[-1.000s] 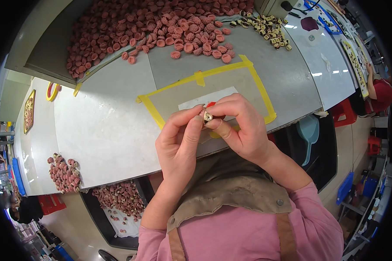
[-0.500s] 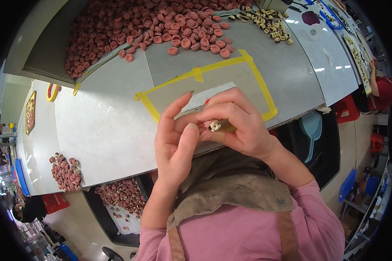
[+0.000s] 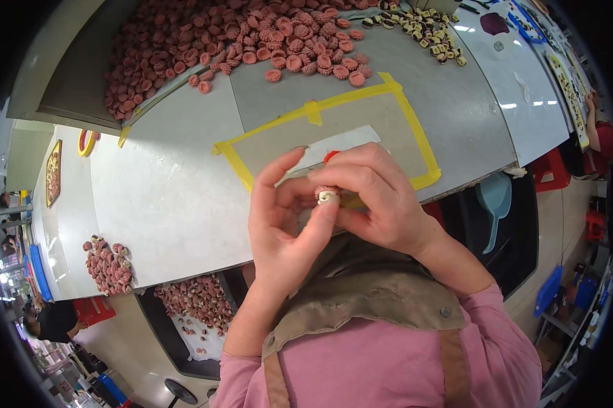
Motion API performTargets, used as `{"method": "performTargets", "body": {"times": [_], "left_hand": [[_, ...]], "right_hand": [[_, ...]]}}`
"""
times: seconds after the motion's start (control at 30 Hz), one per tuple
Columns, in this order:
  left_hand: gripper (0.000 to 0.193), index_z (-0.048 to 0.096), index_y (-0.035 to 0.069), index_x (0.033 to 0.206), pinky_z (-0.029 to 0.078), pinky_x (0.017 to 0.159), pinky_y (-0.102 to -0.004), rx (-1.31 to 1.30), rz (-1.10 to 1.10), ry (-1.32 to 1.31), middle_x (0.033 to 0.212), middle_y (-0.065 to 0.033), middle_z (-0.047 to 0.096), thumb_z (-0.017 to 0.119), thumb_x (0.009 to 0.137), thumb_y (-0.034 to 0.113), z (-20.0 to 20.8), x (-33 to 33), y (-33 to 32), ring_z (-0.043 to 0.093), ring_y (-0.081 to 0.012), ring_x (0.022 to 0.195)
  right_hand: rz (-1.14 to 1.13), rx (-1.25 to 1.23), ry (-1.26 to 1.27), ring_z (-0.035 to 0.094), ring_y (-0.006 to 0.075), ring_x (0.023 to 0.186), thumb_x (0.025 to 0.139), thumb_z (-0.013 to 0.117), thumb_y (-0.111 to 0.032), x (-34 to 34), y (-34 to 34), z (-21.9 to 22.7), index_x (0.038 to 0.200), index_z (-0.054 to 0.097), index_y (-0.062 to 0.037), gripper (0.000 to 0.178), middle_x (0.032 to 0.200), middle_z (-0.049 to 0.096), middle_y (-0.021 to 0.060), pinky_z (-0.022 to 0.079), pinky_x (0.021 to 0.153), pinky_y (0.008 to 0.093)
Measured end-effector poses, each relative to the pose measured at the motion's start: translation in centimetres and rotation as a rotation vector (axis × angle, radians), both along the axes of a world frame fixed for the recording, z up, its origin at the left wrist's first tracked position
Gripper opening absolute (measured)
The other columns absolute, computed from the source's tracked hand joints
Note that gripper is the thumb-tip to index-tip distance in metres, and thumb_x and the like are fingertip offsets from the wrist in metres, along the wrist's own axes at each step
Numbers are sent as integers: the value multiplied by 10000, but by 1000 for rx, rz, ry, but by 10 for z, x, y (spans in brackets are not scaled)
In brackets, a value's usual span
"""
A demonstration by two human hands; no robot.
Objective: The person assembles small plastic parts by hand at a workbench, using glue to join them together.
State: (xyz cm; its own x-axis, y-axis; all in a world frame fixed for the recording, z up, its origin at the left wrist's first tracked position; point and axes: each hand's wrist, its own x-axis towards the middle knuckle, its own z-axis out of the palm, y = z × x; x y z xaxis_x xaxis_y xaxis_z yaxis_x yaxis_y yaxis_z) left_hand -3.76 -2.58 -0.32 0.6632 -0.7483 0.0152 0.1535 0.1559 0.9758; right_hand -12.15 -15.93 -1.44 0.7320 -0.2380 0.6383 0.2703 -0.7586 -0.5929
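Note:
Above the near table edge, both my hands meet around a small pink bumpy cup [image 3: 325, 190] with a cream, dark-marked piece [image 3: 327, 197] set in its opening. My left hand [image 3: 279, 221] presses its thumb tip on the cream piece, its fingers curled behind. My right hand [image 3: 381, 194] pinches the cup from the other side; part of the cup is hidden by the fingers. Beyond them, a white strip [image 3: 350, 141] lies inside a yellow tape frame [image 3: 350, 100] on the table. A small red thing [image 3: 331, 156] shows just behind my right fingers.
Many pink cups [image 3: 252, 41] are heaped at the back, beside a grey box wall [image 3: 68, 75]. Cream and dark pieces [image 3: 439, 37] lie far right. Joined pieces sit in a pile [image 3: 108, 266] and a black bin [image 3: 170, 340] at left. A blue dustpan [image 3: 495, 197] rests right.
The pink cup has turned and its cream piece now faces my left thumb. That thumb has moved right onto it. The view has shifted slightly.

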Motion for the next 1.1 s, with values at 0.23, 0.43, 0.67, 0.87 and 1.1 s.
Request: {"method": "performTargets", "body": {"times": [0.23, 0.43, 0.67, 0.87, 1.1], "left_hand": [[556, 366, 5, 1335, 500, 866, -290, -44, 8, -7, 994, -109, 634, 622, 844, -37, -1, 0, 0, 619, -151, 945], [549, 384, 14, 1327, 504, 860, -288, -33, 9, -2, 980, -96, 636, 634, 839, -22, 0, 2, 1, 624, -151, 932], [483, 437, 13, 1345, 497, 816, -272, -27, -14, -36, 1016, -61, 631, 617, 898, 56, -3, 15, 20, 606, -116, 900], [205, 609, 73, 1030, 504, 758, -381, 556, 491, -1072, 936, -101, 645, 628, 827, 97, 9, 124, 84, 621, -282, 852], [135, 600, 33, 893, 468, 766, -458, 1510, 662, -1465, 914, -179, 644, 517, 874, 138, 6, 214, 224, 607, -368, 867]], "right_hand": [[84, 67, 41, 586, 253, 925, 750, 750, -71, -2, -3, 1, 1048, 603, -64, 333, 1011, 580, 84, 509, 777, 341], [102, 75, 41, 586, 256, 926, 764, 736, -72, 1, -2, 0, 1048, 604, -61, 314, 1010, 581, 88, 508, 786, 346], [49, 15, 136, 569, 306, 999, 782, 700, -39, 2, 12, 6, 1159, 550, -40, 406, 1100, 598, 135, 482, 842, 386], [74, 195, 129, 566, 251, 872, 933, 555, -121, -12, 11, 8, 903, 587, -21, 109, 941, 581, 120, 459, 787, 328], [60, 251, 142, 520, 211, 802, 1000, 443, -202, -39, -42, 15, 873, 558, -20, 250, 852, 546, 96, 418, 769, 305]]}}
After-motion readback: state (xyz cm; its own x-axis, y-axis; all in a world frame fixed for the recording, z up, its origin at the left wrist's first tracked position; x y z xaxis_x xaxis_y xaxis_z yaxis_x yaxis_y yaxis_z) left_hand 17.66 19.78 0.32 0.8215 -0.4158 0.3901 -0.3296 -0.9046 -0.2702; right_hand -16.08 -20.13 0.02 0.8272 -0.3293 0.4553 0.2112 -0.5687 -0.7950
